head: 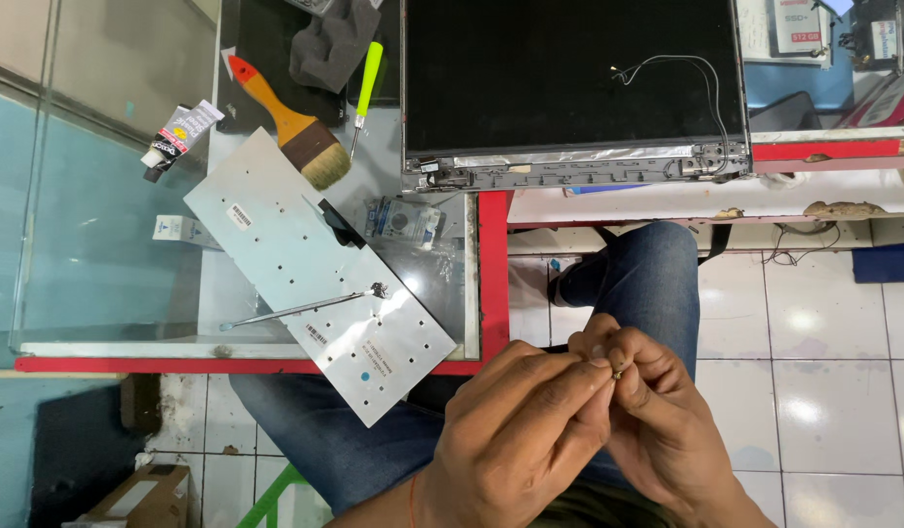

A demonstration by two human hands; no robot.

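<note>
Two hands, left (516, 430) & right (657, 411), fingertips pinched together on a tiny part (618, 373) over lap.

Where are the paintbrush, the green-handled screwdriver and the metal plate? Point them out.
paintbrush (288, 122), head view, on its wooden handle.
green-handled screwdriver (368, 76), head view, on the green handle.
metal plate (296, 264), head view, on its bare middle.

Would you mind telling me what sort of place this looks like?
Probably a small electronics repair shop: a detached laptop screen panel lies on a glass counter, beside a metal keyboard backplate, a screwdriver and a dusting brush.
</note>
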